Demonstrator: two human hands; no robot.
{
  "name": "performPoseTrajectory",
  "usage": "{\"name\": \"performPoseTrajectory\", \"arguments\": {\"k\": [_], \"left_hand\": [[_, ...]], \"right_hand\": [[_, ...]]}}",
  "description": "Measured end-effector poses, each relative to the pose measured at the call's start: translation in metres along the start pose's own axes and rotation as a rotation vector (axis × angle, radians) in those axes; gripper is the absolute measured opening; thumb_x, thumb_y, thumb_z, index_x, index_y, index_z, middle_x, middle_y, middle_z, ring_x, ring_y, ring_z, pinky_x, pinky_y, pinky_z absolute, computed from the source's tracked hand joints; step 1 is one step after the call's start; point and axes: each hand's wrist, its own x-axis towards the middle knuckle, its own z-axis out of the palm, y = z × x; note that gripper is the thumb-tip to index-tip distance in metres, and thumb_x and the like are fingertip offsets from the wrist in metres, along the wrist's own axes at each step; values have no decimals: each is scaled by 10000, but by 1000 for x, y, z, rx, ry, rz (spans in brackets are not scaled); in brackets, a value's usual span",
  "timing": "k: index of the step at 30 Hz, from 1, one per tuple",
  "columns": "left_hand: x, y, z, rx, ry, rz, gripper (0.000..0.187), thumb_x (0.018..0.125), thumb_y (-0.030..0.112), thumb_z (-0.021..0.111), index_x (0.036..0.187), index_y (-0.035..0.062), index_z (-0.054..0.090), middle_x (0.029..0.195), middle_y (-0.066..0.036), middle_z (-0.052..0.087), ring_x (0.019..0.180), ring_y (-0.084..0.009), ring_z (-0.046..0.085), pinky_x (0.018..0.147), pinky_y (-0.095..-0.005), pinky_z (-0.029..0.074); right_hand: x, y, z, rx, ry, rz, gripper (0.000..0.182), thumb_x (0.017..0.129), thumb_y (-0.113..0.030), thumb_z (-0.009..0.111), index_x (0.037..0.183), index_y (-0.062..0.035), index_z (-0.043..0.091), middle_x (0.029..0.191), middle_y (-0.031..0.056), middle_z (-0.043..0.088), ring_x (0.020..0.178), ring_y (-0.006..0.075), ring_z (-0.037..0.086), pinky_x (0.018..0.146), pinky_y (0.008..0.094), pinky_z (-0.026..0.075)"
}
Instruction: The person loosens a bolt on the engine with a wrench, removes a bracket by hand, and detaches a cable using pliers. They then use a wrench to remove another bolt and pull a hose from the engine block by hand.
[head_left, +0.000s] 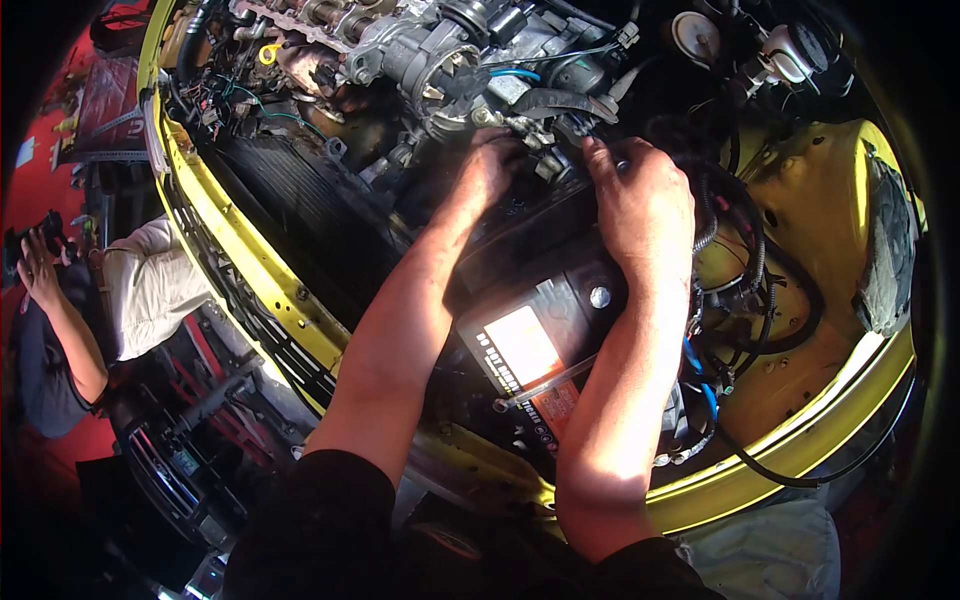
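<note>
Left forearm and right forearm bare, reaching forward. Left hand: fingers bent, tips lost in shadow. Right hand: back uppermost, thumb extended on the side nearer the left fingers.

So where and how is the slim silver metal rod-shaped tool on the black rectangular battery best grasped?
Probably pinch the tool mid-shaft, from the left: its thin shaft lies across the battery, while the right forearm seems to hide its other end.
</note>
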Motion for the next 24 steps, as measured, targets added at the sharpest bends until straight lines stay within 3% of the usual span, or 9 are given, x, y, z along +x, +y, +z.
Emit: {"name": "performPoseTrajectory", "arguments": {"k": [3,7,11,14,15,16,18,21,24], "left_hand": [[-2,16,-19,82,-9,98,287,808,72,696,1093,60,729,1180,-105,694,1253,-318,521,1073,-399,433],[-4,24,-31,92,12,81,310,816,76,689,1125,66,713,1228,-117,671,1261,-311,515,1064,-396,440],[-9,37,-43,71,121,1,278,825,111,689,1096,55,718,1132,-145,703,1115,-324,613,972,-386,501],[-4,76,-71,-281,399,-517,235,847,128,664,1056,38,724,967,-153,730,901,-331,692,847,-373,549],[-6,53,-58,-448,490,-501,233,859,127,629,1040,15,723,840,-132,737,771,-325,712,753,-365,561],[-5,49,-61,-614,487,-563,213,866,118,589,992,0,712,825,-135,732,813,-301,721,711,-370,558],[-9,47,-72,-1365,387,-736,180,878,133,567,916,2,684,812,-143,716,762,-303,708,658,-387,546],[-1,62,-91,-1608,207,-874,167,910,151,551,865,23,649,835,-175,705,764,-302,698,664,-408,537],[11,59,-85,-1443,155,-1007,209,944,159,538,938,-2,672,925,-172,715,812,-261,692,712,-416,524]], "right_hand": [[-1,0,-1,2,-3,7,438,933,-442,624,996,-16,705,989,245,708,1015,412,673,910,485,519],[0,1,0,7,5,6,435,933,-438,625,992,-15,703,992,244,708,1016,413,672,911,485,519],[0,2,1,24,-23,16,443,935,-439,620,1035,-15,703,1002,246,707,1027,410,670,915,476,514],[1,2,-1,25,-41,23,478,939,-453,610,1118,-20,707,1024,252,706,1053,405,663,926,459,504],[1,2,-1,21,-37,22,476,939,-451,610,1117,-20,708,1027,251,706,1054,406,663,927,459,504],[1,2,0,19,-34,18,473,940,-448,610,1117,-20,708,1029,250,706,1055,406,662,928,460,504],[0,0,0,25,-43,22,468,941,-444,610,1115,-21,708,1031,248,706,1055,408,662,929,460,505],[0,-1,-1,19,-50,23,464,940,-442,611,1113,-23,709,1036,244,706,1054,408,663,928,460,507],[1,-1,0,19,-47,17,462,939,-442,613,1111,-24,710,1036,245,706,1050,408,665,924,461,509]]}}
